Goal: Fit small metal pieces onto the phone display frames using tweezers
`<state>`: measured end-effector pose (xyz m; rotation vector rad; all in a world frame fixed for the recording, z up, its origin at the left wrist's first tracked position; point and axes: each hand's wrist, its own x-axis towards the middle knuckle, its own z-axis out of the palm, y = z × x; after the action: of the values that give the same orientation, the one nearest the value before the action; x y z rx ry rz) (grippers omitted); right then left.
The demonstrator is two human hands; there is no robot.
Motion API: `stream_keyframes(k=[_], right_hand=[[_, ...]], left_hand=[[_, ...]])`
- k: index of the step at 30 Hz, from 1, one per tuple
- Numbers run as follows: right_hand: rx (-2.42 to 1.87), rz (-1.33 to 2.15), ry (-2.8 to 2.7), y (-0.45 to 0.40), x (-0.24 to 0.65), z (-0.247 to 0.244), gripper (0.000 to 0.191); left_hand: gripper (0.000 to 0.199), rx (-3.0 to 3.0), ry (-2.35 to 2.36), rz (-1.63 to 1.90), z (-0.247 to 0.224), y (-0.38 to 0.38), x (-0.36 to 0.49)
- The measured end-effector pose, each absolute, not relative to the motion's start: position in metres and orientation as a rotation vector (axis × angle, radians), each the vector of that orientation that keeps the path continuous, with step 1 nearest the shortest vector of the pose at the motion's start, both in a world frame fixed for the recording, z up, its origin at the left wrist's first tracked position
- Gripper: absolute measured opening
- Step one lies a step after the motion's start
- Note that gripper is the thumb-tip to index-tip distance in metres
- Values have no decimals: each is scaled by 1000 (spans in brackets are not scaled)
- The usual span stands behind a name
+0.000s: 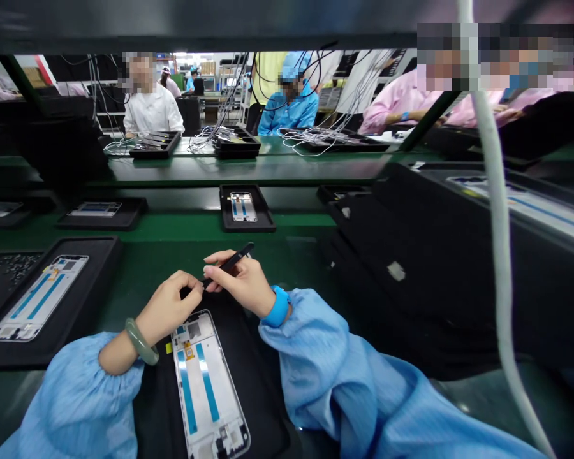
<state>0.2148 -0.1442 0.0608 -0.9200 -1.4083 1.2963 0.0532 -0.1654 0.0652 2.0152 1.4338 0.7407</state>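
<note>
One phone frame [205, 382] lies below the curled left hand [167, 307]; right hand [242, 285] grips tweezers [230, 263].

Smooth black plastic tweezers [230, 263]

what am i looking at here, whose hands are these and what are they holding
This one picture comes from a camera worn on a person's head, looking forward and down, so these are that person's own bare hands. The right hand, with a blue wristband, holds a slim black tool, perhaps tweezers; the left hand, with a green bangle, is at its lower end. Below them, on a black mat, lies a white phone frame with blue strips. Similar frames sit in black trays on the green bench, and co-workers are beyond it.
</note>
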Motion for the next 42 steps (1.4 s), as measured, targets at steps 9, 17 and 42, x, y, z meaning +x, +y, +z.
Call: stream_keyframes(k=[9,17,42], right_hand=[[-852,1687,-1040,-140,214,59,27],[-905,1893,-1035,-145,195,41,31],[-1045,1738,-1496,-161,191,21,27]], left_hand=[[26,2129,1517,698,50,-185,-1],[27,2318,1373,528,27,-217,-21],[26,2498,1296,426,21,-222,-15]])
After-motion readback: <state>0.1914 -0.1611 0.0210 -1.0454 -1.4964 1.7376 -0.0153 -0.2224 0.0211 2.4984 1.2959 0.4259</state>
